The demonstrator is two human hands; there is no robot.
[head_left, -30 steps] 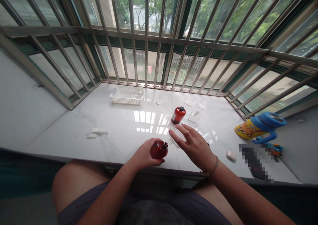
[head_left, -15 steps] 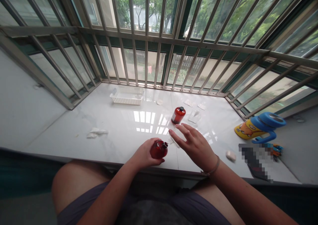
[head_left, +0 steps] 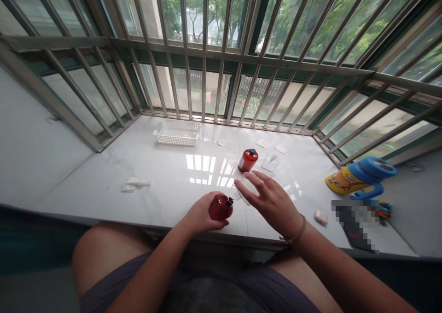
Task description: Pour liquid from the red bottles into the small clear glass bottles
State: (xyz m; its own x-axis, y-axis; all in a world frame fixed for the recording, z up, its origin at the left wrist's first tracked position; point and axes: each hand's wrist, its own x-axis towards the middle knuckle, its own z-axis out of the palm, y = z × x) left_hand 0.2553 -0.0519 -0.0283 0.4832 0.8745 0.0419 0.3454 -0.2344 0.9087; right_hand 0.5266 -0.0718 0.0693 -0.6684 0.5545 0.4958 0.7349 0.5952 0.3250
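My left hand is wrapped around a dark red, see-through bottle. The bottle has no cap and leans to the right over the table's front edge, its black-looking mouth facing my right hand. Under the curved fingers of that hand is a clear plastic container, its narrow end close against the bottle's mouth. Most of this container is hidden by the fingers or lost in glare. A second red bottle, with a black cap and a pale label, stands upright just beyond my right fingertips.
On the white tabletop are a white perforated basket, crumpled tissue, a clear small container and white scraps. To the right lie a blue-and-yellow flask, a pale soap-like block and a dark pixelated item. Window bars rise behind.
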